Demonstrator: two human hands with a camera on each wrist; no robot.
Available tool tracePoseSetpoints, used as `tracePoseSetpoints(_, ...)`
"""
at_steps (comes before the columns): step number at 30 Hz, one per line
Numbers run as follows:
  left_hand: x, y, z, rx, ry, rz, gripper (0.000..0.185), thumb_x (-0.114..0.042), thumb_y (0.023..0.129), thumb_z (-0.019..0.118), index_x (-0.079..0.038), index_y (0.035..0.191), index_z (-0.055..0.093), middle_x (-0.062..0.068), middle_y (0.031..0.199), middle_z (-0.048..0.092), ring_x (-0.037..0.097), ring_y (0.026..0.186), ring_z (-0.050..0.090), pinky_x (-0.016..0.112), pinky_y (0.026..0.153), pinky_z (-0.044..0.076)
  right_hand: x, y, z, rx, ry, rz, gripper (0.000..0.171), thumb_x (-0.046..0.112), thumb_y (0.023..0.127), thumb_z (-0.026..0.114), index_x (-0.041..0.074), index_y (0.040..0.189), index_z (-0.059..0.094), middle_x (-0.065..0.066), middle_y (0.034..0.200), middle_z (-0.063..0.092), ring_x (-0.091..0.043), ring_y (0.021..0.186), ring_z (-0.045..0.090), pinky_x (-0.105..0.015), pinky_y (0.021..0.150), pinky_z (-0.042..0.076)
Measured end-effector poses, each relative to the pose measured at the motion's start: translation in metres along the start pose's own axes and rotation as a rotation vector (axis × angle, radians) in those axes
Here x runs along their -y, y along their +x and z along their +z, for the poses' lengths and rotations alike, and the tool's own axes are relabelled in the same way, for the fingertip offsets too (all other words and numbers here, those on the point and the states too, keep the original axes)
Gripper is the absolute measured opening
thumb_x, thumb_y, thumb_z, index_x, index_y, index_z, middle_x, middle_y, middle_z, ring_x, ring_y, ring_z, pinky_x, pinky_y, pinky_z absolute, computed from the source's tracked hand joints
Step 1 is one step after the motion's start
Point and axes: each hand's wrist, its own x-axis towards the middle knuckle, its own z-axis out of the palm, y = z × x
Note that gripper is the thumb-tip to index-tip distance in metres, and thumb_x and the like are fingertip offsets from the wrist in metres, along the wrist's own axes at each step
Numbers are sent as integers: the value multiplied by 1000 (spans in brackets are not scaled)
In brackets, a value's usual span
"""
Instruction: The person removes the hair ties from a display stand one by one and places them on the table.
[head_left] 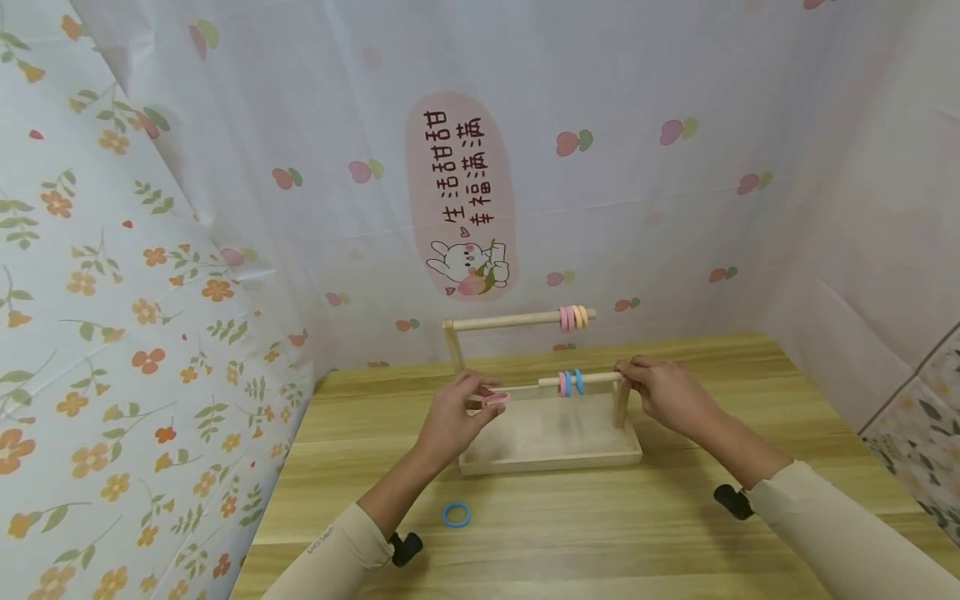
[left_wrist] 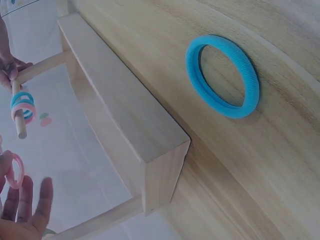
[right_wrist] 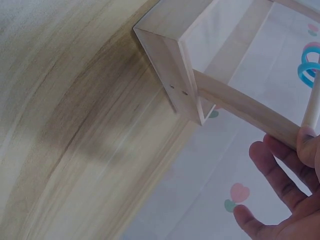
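My left hand (head_left: 453, 412) pinches a pink hair tie (head_left: 497, 400) between thumb and fingers, to the left of the free end of the lower bar (head_left: 600, 377). In the left wrist view, that pink loop (left_wrist: 21, 172) is apart from the bar's tip, with other fingers spread. One pink and two blue hair ties (head_left: 578, 382) hang on this bar. My right hand (head_left: 667, 392) grips the wooden rack at the top of its right post (head_left: 622, 404), where the bar joins. The right wrist view shows the thumb (right_wrist: 307, 145) against that joint.
Behind, the rack's upper bar (head_left: 510, 320) carries several pink and yellow hair ties (head_left: 573, 318) near its right end. The rack's shallow tray base (head_left: 551, 461) stands on the wooden table (head_left: 555, 533). A blue hair tie (head_left: 456, 514) lies in front, left. Patterned cloth (head_left: 637, 208) encloses the table.
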Motion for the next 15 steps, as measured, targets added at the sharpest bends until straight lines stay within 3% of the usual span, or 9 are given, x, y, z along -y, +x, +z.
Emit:
tracePoseSetpoints(5, 0, 0, 0, 44, 18, -10, 48, -7, 96, 88, -6, 140, 70, 11, 130, 76, 24, 107, 78, 25, 89, 67, 1, 1, -2, 21, 13, 18, 27, -9, 95, 77, -1, 120, 82, -13, 105, 82, -23, 73, 74, -29, 55, 47)
tracePoseSetpoints(15, 3, 0, 2, 93, 53, 5, 45, -15, 98, 87, -7, 139, 69, 6, 117, 80, 19, 102, 77, 30, 90, 67, 0, 1, -2, 28, 23, 23, 27, -9, 96, 76, -3, 121, 82, -16, 108, 82, -26, 75, 76, -27, 55, 44)
